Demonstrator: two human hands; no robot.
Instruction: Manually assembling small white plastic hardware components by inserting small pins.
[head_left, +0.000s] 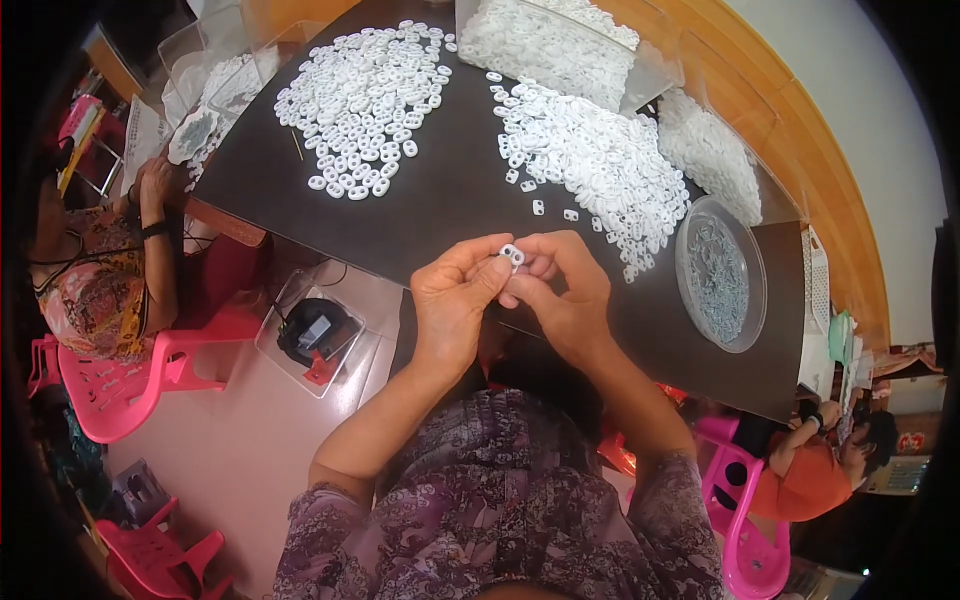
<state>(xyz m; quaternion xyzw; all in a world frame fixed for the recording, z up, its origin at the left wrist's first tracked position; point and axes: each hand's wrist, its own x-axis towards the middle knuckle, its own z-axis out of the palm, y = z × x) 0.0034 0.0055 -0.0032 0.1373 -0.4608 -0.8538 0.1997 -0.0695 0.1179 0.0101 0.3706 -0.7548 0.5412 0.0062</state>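
Over the table's near edge, my two hands meet around a small white plastic piece with two holes (pixel 512 254). My left hand (pixel 446 305) pinches it between thumb and fingers. My right hand (pixel 572 300) is closed against its other side, thumb and curled fingertips touching it; whether those fingertips hide another small part I cannot tell. Beyond my hands, to the left, lies a spread of white oval two-hole pieces (pixel 372 100). To the right is a heap of smaller white pieces (pixel 590 150). A round clear dish (pixel 757 285) holds many small grey metal parts.
Clear bins (pixel 655 60) full of white pieces line the dark table's (pixel 450 190) far side. A thin stick (pixel 297 144) lies left. One person (pixel 105 270) works at far left, another (pixel 815 470) sits at right. Pink chairs (pixel 115 390) and a clear floor box (pixel 310 335) stand below.
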